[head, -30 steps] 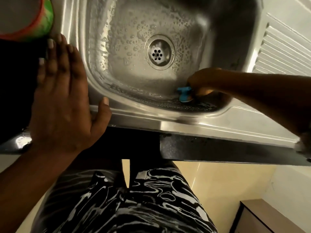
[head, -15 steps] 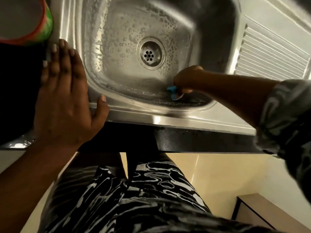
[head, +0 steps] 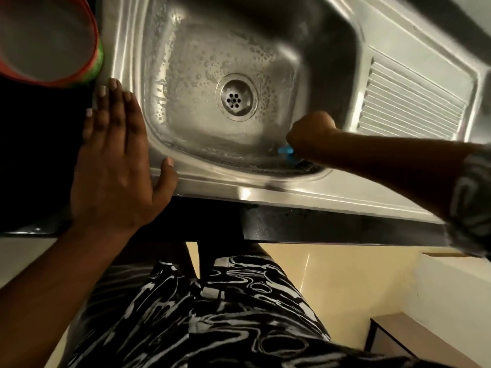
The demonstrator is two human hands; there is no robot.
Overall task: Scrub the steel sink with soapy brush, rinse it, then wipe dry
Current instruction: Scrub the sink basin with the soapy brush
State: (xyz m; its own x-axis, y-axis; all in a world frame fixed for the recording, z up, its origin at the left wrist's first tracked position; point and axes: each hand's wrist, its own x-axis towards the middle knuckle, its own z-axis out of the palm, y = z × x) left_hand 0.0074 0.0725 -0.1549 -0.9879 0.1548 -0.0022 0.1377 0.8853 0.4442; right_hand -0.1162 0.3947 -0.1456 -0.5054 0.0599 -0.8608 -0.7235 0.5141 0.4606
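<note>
Scrubbing the near wall of the soapy sink [head: 186,75]: the right hand [head: 310,131] grasps a blue brush [head: 287,152] low in the basin beside the drain [head: 236,98], while the left hand [head: 117,166], fingers released and flat, rests on the rim, apparently for support.

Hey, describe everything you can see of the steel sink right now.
The sink is a shiny steel basin with rounded corners, a flat rim and a round, perforated drain in its floor. A ribbed draining board adjoins on the right. Soap bubbles and wet streaks cover floor and walls. It sits in a dark counter. The left hand lies flat across its near-left rim; the right hand holds a blue brush against its near-right corner.
</note>
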